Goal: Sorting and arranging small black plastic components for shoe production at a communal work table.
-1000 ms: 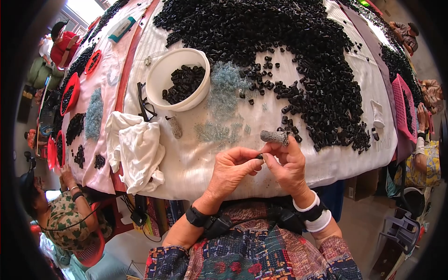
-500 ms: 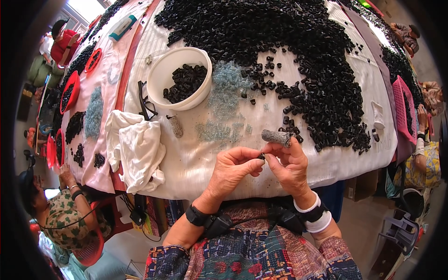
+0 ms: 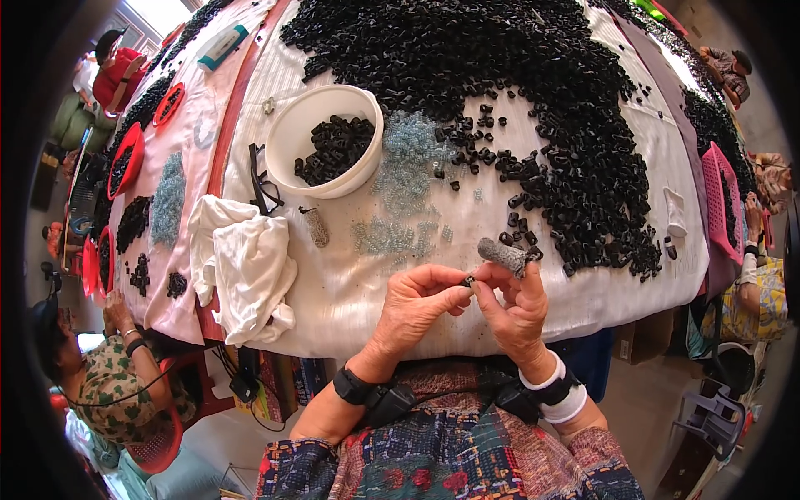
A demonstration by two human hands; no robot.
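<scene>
Hands, head view: left hand (image 3: 425, 304) pinches a small dark piece (image 3: 469, 282) between thumb and index finger; right hand (image 3: 518, 307) closes thumb and a fingertip on it from the other side, its remaining fingers curled.
Small dark piece: held up between the two sets of fingertips, over the near edge of the white-covered table (image 3: 325, 296); too small, and too much covered, for its exact form to be told.
Grey finger sleeve: on the right hand, the grey knitted sleeve (image 3: 503, 257) now slants down to the right, where a second ago it lay nearly level.
Change: that tilt suggests the right hand has turned a little; the pinch itself holds at almost the same spot, so the work on this piece looks unfinished.
Black pieces: the big black heap (image 3: 467, 50) spreads across the far side, with a few loose black pieces (image 3: 518, 227) just beyond the right hand.
Pale blue parts: a scatter of clear-looking bluish parts (image 3: 408, 154) lies beside the white bowl (image 3: 325, 98), which has black pieces inside; both appear unchanged.
Left side: crumpled white cloth (image 3: 242, 262), with a second grey sleeve (image 3: 315, 227) near it.
</scene>
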